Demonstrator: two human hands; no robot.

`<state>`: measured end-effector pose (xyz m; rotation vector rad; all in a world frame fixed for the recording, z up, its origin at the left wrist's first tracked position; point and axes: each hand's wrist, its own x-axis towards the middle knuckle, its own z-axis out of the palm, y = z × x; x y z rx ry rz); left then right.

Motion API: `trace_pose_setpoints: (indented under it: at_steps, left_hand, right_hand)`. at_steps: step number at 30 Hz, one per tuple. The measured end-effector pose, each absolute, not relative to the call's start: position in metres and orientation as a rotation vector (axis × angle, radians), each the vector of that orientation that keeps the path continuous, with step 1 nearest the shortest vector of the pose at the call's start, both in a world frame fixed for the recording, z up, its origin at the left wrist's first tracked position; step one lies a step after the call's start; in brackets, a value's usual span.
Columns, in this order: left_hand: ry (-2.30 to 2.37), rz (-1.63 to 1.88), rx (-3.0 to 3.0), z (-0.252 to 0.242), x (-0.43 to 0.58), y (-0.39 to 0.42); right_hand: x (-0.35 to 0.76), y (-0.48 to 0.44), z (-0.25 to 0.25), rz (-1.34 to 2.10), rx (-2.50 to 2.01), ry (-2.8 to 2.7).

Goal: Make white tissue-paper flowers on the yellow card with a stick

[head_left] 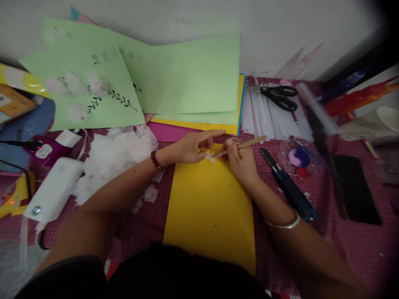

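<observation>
A thin wooden stick (249,143) lies in the closed fingers of my right hand (241,162), slanting down to the left. Its lower tip meets a small crumpled piece of white paper (210,157). My left hand (193,148) pinches the edge of that piece between the thumb and curled fingers, while its index finger points out to the right. Beneath both hands is a yellow sheet (208,207). Left of it spreads a heap of torn white paper (118,153).
Green card (193,79) with paper flowers (77,87) leans at the back. To the right are a box cutter (289,187), black scissors (279,95), a paint dish (298,158) and a phone (355,189). A white power bank (54,189) and yellow glue gun (15,195) lie left.
</observation>
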<state>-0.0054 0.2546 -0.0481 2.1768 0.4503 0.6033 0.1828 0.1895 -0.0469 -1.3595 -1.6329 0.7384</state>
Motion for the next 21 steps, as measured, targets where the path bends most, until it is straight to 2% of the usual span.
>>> trace_pose_setpoints:
  at_steps: [9, 14, 21]
  left_hand:
    - [0.564, 0.585, 2.013, -0.065, -0.008, 0.270]
    - [0.637, 0.593, 1.737, -0.064, -0.006, 0.271]
    - [0.665, 0.598, 1.008, -0.041, -0.013, 0.268]
  right_hand:
    - [0.184, 0.193, -0.046, 0.822, -1.396, -1.672]
    - [0.183, 0.193, -0.047, 0.875, -1.425, -1.633]
    - [0.187, 0.188, -0.047, 1.086, -1.387, -1.088]
